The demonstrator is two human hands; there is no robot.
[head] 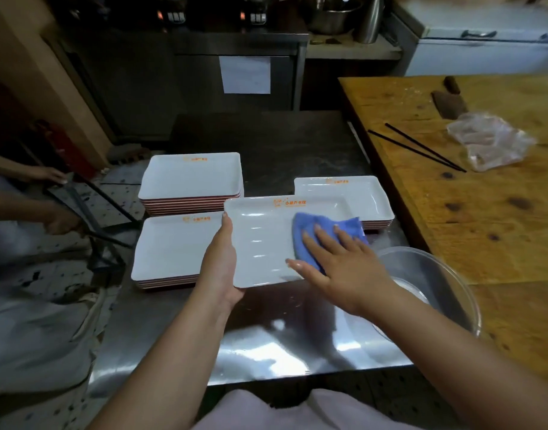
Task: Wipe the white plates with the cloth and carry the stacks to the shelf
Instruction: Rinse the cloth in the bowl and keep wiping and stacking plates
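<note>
My left hand (221, 259) grips the left edge of a white plate (266, 240), held above the steel table (266, 342). My right hand (338, 268) presses a blue cloth (313, 225) flat onto the plate's right half, fingers spread. Three plate stacks sit on the table: far left (190, 181), near left (173, 246), and right (359, 193) (partly behind the held plate). A metal bowl (446, 283) sits near right. On the wooden table (484, 212) lie chopsticks (418, 148), a plastic bag (490, 141) and a cleaver (448, 102).
</note>
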